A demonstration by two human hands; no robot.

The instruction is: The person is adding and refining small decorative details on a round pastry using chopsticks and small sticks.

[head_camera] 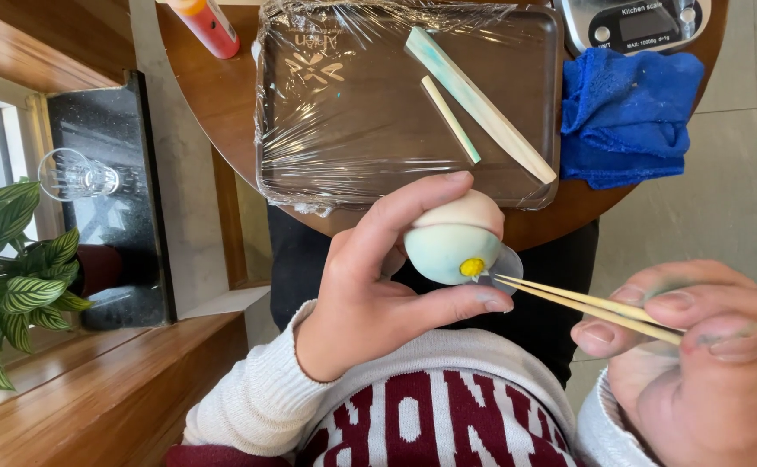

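Left hand (pixel 370 285) grips a soft dough ball (pixel 452 242), pale teal below, pinkish-cream on top. Index finger arcs over the top, thumb props it from below, palm faces the camera. The ball is held in the air just in front of the round wooden table (pixel 214 104), above the lap, touching nothing else.

Right hand (pixel 698 355) pinches a pair of bamboo chopsticks (pixel 620 311), fingers closed around them near mid-shaft. Tips converge on the small yellow dot (pixel 472 267) on the ball's near face; contact or a hair off, can't tell.

To do it well, I'd judge: keep the left grip light so the dough doesn't dent, tips nearly closed, and approach square to the surface.

Further out: a tray wrapped in cling film (pixel 352 112) carrying two wooden shaping sticks (pixel 482 104), a blue cloth (pixel 625 112) to its right, a kitchen scale (pixel 638 22) at the top edge, a red-orange bottle (pixel 208 24) top left. Clear glass (pixel 76 175) and a leafy plant (pixel 11 277) are off to the left.
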